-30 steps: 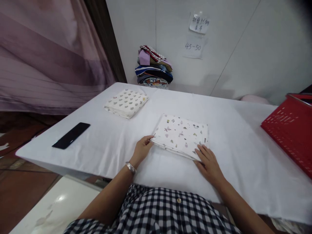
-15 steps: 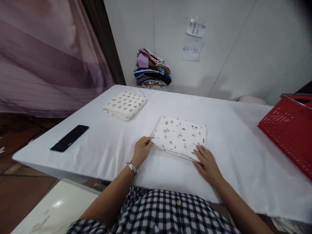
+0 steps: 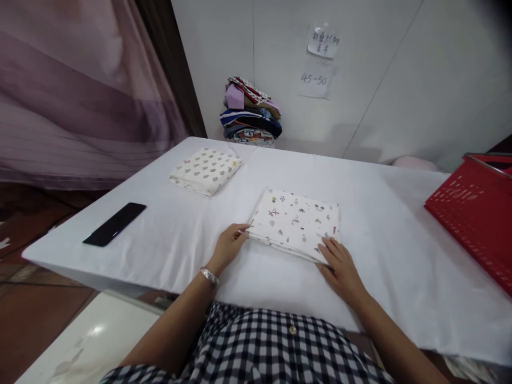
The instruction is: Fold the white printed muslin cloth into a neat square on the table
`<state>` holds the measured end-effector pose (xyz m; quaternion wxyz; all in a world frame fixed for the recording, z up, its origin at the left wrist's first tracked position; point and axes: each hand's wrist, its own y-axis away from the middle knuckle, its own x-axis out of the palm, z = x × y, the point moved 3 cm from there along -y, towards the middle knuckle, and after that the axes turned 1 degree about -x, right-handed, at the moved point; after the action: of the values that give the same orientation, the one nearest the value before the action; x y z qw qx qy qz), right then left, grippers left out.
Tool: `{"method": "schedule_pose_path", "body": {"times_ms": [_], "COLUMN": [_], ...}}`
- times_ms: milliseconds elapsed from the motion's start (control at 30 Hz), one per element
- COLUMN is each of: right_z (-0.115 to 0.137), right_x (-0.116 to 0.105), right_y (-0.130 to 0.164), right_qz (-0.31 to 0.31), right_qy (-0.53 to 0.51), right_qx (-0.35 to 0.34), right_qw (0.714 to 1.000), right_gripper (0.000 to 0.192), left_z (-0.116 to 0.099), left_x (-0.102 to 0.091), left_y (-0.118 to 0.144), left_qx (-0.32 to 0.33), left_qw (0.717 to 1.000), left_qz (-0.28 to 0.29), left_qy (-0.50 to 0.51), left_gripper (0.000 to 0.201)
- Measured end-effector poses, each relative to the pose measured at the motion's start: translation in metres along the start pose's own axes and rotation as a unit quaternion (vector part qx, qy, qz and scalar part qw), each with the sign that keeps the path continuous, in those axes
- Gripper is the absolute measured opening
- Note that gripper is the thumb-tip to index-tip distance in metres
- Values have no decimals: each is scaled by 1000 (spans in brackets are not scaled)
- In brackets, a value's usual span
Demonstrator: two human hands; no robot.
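White cloth covers the table [image 3: 400, 256], which stands against a pale wall. Near its front edge, in the middle, lies a folded printed cloth [image 3: 296, 221], flat, its long axis running left to right and tilted a little, the left end farther away. The left hand [image 3: 229, 246] sits at the cloth's near-left corner, fingers curled and pinching the edge of the layers. The right hand [image 3: 341, 266] lies flat and open, fingertips pressing the near-right corner. So the cloth lies just beyond both hands, between them, each equally close. Farther left rests a second folded cloth [image 3: 206, 170]; a black phone [image 3: 114, 224] lies near the table's left edge, a red basket [image 3: 476, 213] far right.
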<state>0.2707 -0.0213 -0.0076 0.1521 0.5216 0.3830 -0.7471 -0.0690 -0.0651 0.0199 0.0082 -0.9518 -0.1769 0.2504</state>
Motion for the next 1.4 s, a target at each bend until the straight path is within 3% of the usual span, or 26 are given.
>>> {"method": "schedule_pose_path", "body": {"times_ms": [300, 567, 900, 1400], "right_z": [1, 0, 1, 1], "right_x": [0, -1, -1, -2], "right_y": [1, 0, 0, -1], "right_qz": [-2, -1, 2, -1], "right_qy": [3, -1, -4, -6], "right_qx": [1, 3, 5, 7], "right_qw": [1000, 1000, 1000, 1000], "right_gripper": [51, 51, 50, 52], "left_z": [-8, -5, -4, -8], "left_x": [-2, -6, -6, -3], "left_y": [5, 10, 10, 1], "left_qx": [94, 122, 123, 73], "left_qw": [985, 961, 981, 984], "left_qz": [-51, -23, 51, 25], "left_qy": [-134, -246, -144, -159], "left_gripper": [18, 23, 29, 25]}}
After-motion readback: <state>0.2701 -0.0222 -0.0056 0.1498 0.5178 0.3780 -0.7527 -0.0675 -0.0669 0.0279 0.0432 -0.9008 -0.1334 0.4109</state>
